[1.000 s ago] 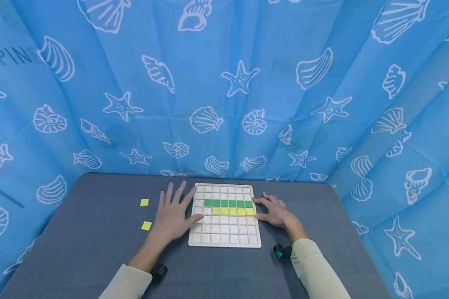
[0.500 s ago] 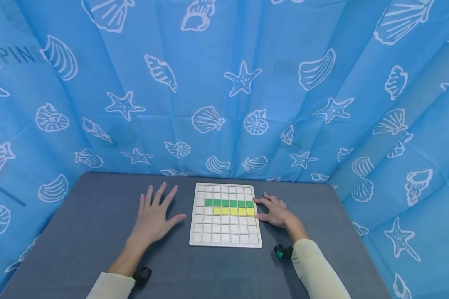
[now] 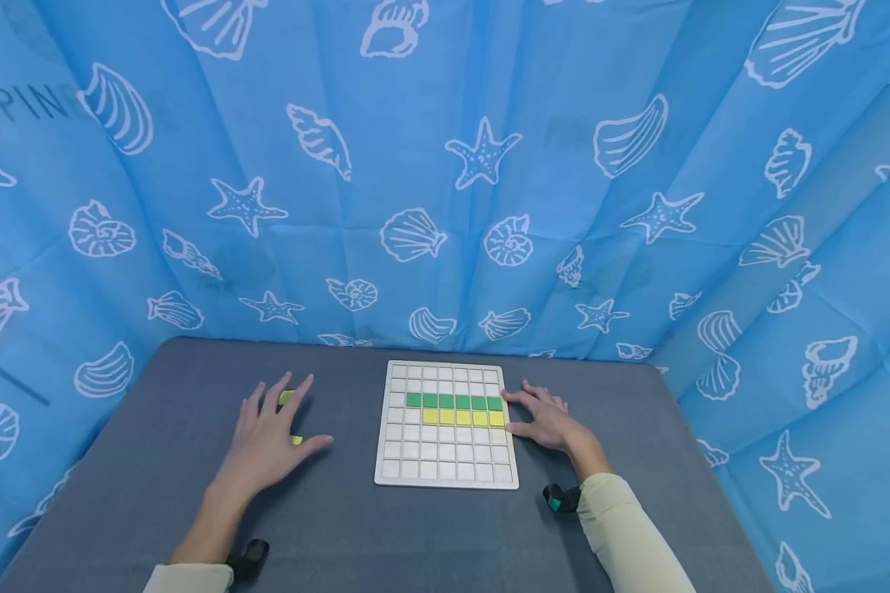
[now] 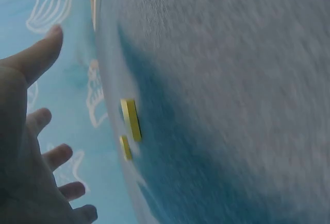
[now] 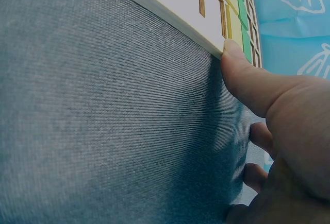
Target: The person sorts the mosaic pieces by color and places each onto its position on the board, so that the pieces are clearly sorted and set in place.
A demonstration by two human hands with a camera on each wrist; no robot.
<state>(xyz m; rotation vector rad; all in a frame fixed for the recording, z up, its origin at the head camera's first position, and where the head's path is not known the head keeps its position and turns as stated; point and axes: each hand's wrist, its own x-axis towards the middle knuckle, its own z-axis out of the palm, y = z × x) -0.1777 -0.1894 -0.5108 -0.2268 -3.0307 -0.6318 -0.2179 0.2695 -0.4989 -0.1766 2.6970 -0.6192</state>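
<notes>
A pale square grid board point(image 3: 445, 471) lies flat mid-table, with a row of green tiles point(image 3: 446, 401) and a row of yellow tiles point(image 3: 463, 417) just below it. My right hand point(image 3: 552, 424) rests at the board's right edge; in the right wrist view its thumb point(image 5: 247, 82) touches the rim. Over on the left, my left hand point(image 3: 259, 449) hovers with fingers spread, holding nothing. Two loose yellow tiles lie by it, partly covered by the hand in the head view. The left wrist view shows the nearer yellow tile point(image 4: 132, 120) and the farther yellow tile point(image 4: 126, 148) on the cloth.
Dark grey cloth covers the table point(image 3: 386, 535). A blue curtain point(image 3: 430, 181) with white shells and starfish hangs behind it and along both sides. Each wrist wears a black band, such as the left wristband point(image 3: 248, 560).
My left hand has moved off the board's left side, leftward to the two loose yellow tiles, its fingers still apart. The right hand has stayed at the board's edge.
</notes>
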